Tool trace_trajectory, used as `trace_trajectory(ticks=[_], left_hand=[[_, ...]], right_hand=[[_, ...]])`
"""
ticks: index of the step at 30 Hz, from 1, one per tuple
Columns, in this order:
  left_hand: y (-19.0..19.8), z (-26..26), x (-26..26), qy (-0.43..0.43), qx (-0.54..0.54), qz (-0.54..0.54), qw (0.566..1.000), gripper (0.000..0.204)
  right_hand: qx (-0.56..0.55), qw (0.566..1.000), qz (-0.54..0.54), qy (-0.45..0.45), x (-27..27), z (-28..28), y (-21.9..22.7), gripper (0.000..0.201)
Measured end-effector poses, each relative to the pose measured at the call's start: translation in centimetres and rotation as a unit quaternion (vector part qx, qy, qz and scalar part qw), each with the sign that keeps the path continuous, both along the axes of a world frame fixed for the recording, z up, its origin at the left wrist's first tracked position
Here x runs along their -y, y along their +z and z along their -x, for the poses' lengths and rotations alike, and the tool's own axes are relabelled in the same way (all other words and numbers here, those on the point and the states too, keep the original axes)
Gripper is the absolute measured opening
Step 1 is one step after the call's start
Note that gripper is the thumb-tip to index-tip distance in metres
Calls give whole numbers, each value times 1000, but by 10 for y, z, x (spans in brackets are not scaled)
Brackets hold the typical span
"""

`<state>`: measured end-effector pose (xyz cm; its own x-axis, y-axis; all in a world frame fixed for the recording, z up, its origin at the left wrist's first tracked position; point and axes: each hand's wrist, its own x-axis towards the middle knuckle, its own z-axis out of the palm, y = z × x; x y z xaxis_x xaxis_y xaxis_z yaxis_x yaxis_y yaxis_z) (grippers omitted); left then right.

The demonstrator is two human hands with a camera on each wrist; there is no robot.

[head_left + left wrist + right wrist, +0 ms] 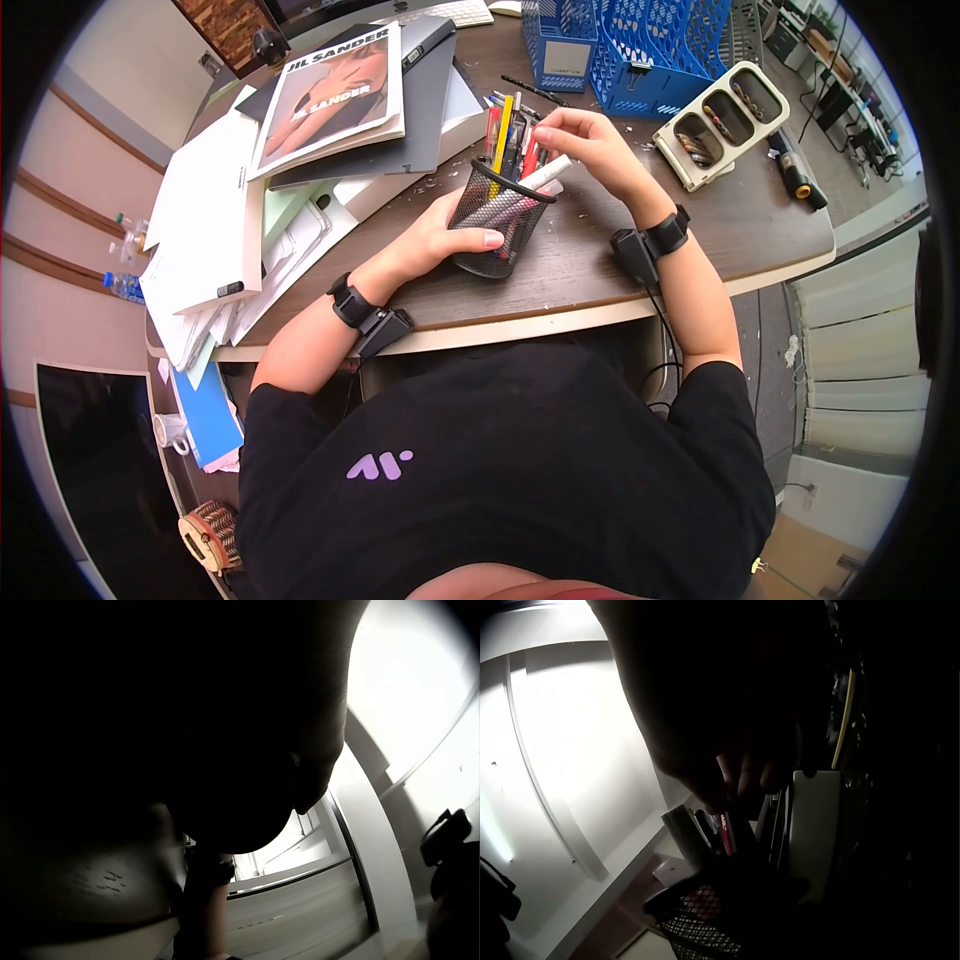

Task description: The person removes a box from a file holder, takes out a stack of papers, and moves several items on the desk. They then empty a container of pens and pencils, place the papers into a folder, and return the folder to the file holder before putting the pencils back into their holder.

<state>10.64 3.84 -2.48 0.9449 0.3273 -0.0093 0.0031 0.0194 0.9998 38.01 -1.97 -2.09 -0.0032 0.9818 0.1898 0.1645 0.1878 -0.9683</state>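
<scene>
My left hand grips a black mesh pen cup, its thumb across the near side; the cup leans over the desk. Pens and markers crowd the cup, among them a yellow stick-like piece and a thick white marker slanting out to the right. At the top of the bundle, my right hand pinches a red pen between thumb and fingers. The right wrist view shows those fingertips at the red pen, above the mesh rim. Dark shadow fills most of the left wrist view.
Left of the cup lie stacked papers, folders and a magazine. Blue file holders stand at the back. A beige tray with three compartments holds small items at the right, beside a black cylinder. A keyboard sits farther back.
</scene>
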Motion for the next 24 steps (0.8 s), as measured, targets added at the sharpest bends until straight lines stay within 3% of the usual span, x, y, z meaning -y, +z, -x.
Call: trace_trajectory(ticks=[1, 5, 8, 11, 14, 20, 24], left_hand=[[-1, 0, 0, 0, -3, -1, 1000, 67], [-3, 0, -1, -2, 9, -13, 1000, 67], [-5, 0, -2, -2, 10, -22, 1000, 67], [-4, 0, -1, 2, 5, -20, 1000, 67], [-3, 0, 0, 2, 8, -23, 1000, 67], [-3, 0, -1, -3, 5, -18, 1000, 67], [-2, -1, 1, -1, 9, -10, 1000, 68]], right_hand=[[-2, 1000, 2, -8, -1, -4, 1, 24], [-209, 974, -18, -84, -6, -20, -3, 19], [-286, 938, -37, -191, -9, -38, -5, 20], [-307, 921, -31, -239, -13, -58, -13, 20], [-291, 920, -19, -263, -14, -61, -17, 23], [-152, 959, 29, -236, -15, -54, -20, 29], [79, 967, 32, -240, -19, -48, -30, 45]])
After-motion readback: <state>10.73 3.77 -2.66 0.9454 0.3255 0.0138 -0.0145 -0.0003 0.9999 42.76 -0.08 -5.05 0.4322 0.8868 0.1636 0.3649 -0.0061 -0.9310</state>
